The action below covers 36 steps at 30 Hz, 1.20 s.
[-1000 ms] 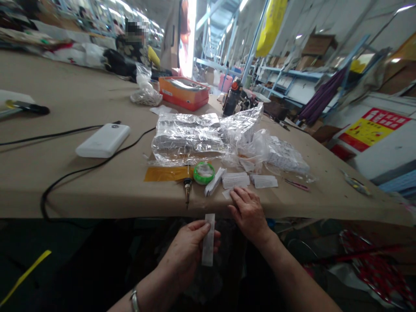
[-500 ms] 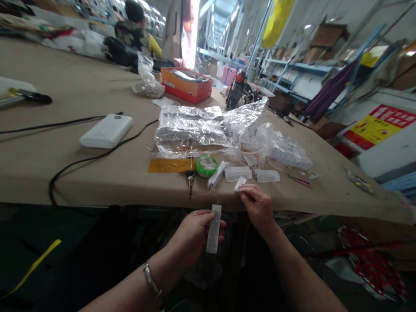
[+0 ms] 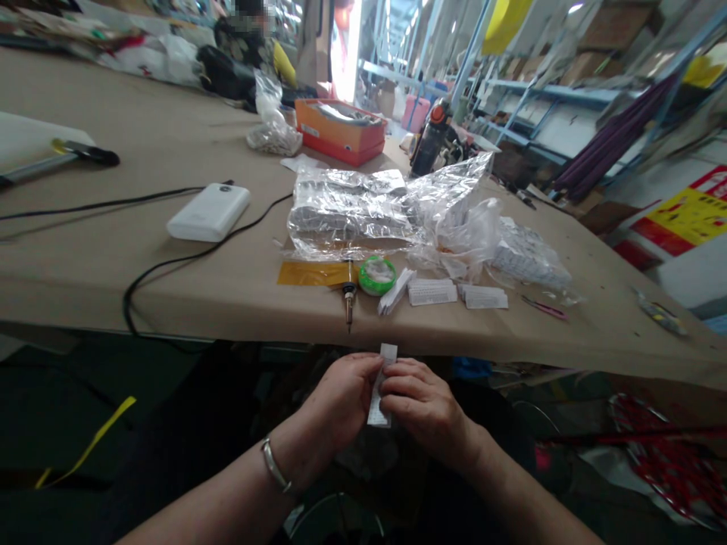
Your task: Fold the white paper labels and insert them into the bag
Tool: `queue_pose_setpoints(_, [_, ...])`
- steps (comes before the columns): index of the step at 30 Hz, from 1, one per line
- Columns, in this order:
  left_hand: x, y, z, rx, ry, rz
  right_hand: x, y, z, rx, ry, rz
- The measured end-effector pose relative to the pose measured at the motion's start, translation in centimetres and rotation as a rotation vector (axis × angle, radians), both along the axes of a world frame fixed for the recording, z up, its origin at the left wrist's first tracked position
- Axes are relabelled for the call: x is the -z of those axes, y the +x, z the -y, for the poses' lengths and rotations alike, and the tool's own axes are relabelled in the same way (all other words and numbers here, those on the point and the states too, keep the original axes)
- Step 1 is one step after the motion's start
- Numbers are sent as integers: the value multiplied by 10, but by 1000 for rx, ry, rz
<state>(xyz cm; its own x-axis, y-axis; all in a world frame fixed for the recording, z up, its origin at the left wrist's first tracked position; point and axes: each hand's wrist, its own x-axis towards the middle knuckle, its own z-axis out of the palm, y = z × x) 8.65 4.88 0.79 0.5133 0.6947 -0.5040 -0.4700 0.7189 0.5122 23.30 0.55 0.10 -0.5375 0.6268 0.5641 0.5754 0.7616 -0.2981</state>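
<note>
Head view, left hand (image 3: 344, 393) and right hand (image 3: 429, 405), grip of both pinching one white strip (image 3: 377, 414), soldering iron (image 3: 348, 291) and green-rimmed roll (image 3: 377, 275) on brown surface (image 3: 255, 299).

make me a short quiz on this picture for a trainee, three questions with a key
1. What are the left hand and right hand both touching?
a) the power bank
b) a thin white strip
c) the bottle

2. True or false: the soldering iron lies nearer the hands than the orange box does.

3. Fill in: the bracelet is worn on the ____ wrist.

Key: 1 b; 2 true; 3 left
</note>
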Motion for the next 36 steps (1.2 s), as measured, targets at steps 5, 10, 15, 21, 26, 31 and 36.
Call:
queue_pose_setpoints(5, [-1, -3, 0, 49, -30, 43, 1, -1, 0, -4, -8, 11])
queue_pose_setpoints(10, [-3, 0, 2, 6, -6, -26, -6, -3, 4, -8, -10, 32])
queue_pose_setpoints(15, [-8, -1, -1, 63, -35, -244, -17, 44, -13, 371, 60, 18])
queue_pose_setpoints(21, [-9, 1, 2, 79, -50, -326, -8, 127, -39, 944, 0, 404])
queue_pose_setpoints(26, [-6, 3, 6, 83, -63, -346, 3, 135, -28, 834, -53, 434])
queue_pose_setpoints(31, [-6, 2, 4, 80, -70, -345, 2, 132, -17, 729, -27, 198])
queue_pose_setpoints(36, [-9, 3, 4, 81, -71, -359, 1, 137, -20, 667, -44, -81])
